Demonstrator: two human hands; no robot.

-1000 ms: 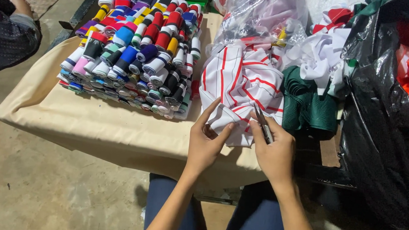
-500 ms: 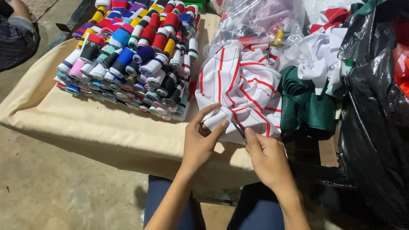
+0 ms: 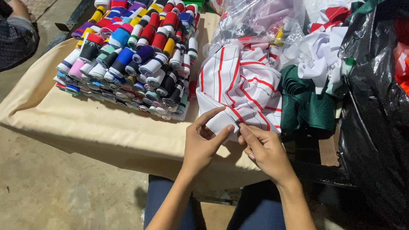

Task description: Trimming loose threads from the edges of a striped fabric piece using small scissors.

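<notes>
At far left sat another person's dark patterned sleeve (image 3: 8,39), clear of the worktop. The worktop (image 3: 98,128), draped in a beige cloth, carried a dense stack of thread spools (image 3: 133,52) in red, blue, black, white, yellow and pink, laid on their sides in rows with their ends facing the near edge. Just right of the spools lay the white cloth with red stripes (image 3: 242,84), a folded piece whose long axis ran from the far side of the worktop toward the wearer, stripes mostly following that line, its near corner pointing down at the hands. The left hand (image 3: 202,145) pinched that near corner, thumb and forefinger in a closed grip on the fabric edge. The right hand (image 3: 265,150), touching the left at the fingertips, was closed on the same corner from the other side. Behind the cloth stood a clear plastic bag (image 3: 259,16); beside it lay folded green fabric (image 3: 306,103) and loose white fabric (image 3: 317,55). A black plastic bag (image 3: 379,122) holding orange cloth filled the right edge.
</notes>
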